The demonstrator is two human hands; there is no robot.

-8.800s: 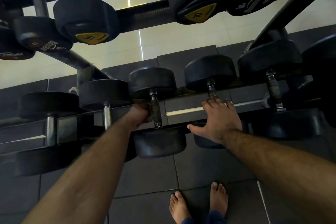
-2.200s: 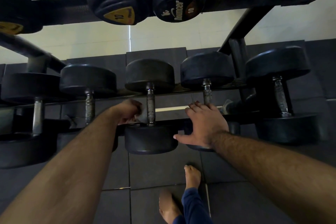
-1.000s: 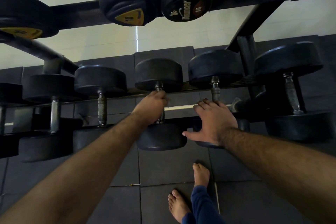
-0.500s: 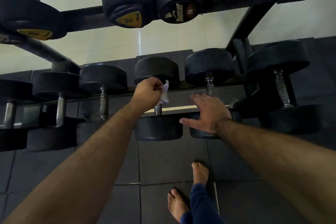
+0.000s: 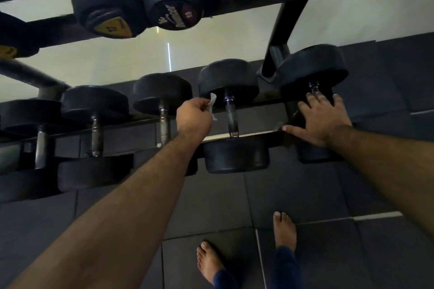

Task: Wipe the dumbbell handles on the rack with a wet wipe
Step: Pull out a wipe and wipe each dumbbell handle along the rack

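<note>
My left hand (image 5: 195, 116) pinches the wet wipe (image 5: 212, 105), just left of a bare dumbbell handle (image 5: 231, 116) on the low rack (image 5: 258, 136). My right hand (image 5: 321, 119) lies flat and loose on the rack, farther right. I think that handle is next, so I must wrap the wipe around it and rub.

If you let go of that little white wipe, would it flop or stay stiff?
Probably flop: the wipe hangs crumpled and limp from the left hand. It looks thin and small, so likely very light and not prone to rolling.
</note>
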